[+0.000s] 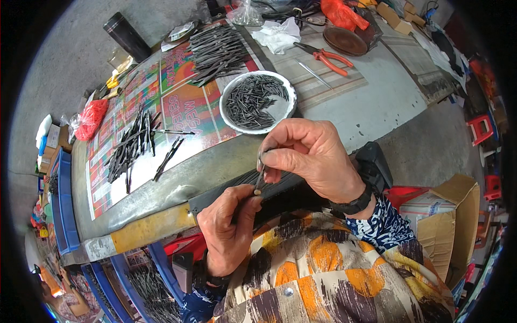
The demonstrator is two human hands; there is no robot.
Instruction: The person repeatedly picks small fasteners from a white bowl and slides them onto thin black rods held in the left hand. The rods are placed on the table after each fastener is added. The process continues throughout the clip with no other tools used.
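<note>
Black and slender, the thin piece (260,178) slanted between my two hands, just over the near edge of the bench (191,168). My left hand (229,226) pinched it low, between thumb and fingertips, where a small pale end showed; my right hand (312,161) gripped it higher, thumb pressed towards the forefinger. Just beyond my right hand sat a white bowl (293,105) partly filled with short dark pins (247,102), its pale bottom showing at one side. Left of the bowl, a loose pile of dark strips (132,145) lay on a printed sheet (177,110), and a larger bundle (218,51) lay farther back. Red-handled pliers (336,60) and a slim silver tool (314,74) rested to the bowl's right.
</note>
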